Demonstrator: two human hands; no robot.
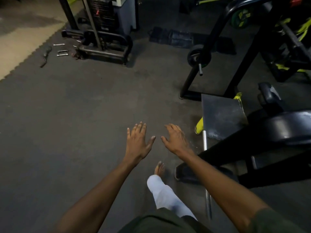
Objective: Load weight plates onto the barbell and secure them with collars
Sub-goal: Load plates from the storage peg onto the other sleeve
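While both of your arms reach forward over the dark grey rubber floor mat point(75, 132), neither hand carries anything. Your left hand point(138, 142) is spread flat with its palm down and fingers apart, and your right hand point(175, 140) hangs just beside it, loosely splayed, its fingers slightly curled and empty. The two thumbs nearly meet but stay apart.

Below your hands, your bare foot point(159, 169) is planted on the mat, with a pale trouser leg point(166, 195) above it.

To your right, a thin silver steel bar point(205, 162) lies on the floor, running beneath the black frame of a padded bench point(277, 128); whether it is the barbell for the task I cannot tell. A flat dark grey square plate point(222, 115) sits next to the bench, with a bright yellow-green piece point(200, 126) at its lower left corner.

Farther ahead on the right, a small black round weight plate point(198, 55) rides on a short peg of a black tubular rack point(235, 47). A green disc-shaped plate point(240, 18) shows higher up behind that rack, well apart from your hands.

Ahead on the left stands a black weight-stack machine point(102, 29), and a few small shiny metal handles point(62, 52) lie on the mat beside its base. Beyond the mat's jagged edge is a tan bare floor point(20, 31).
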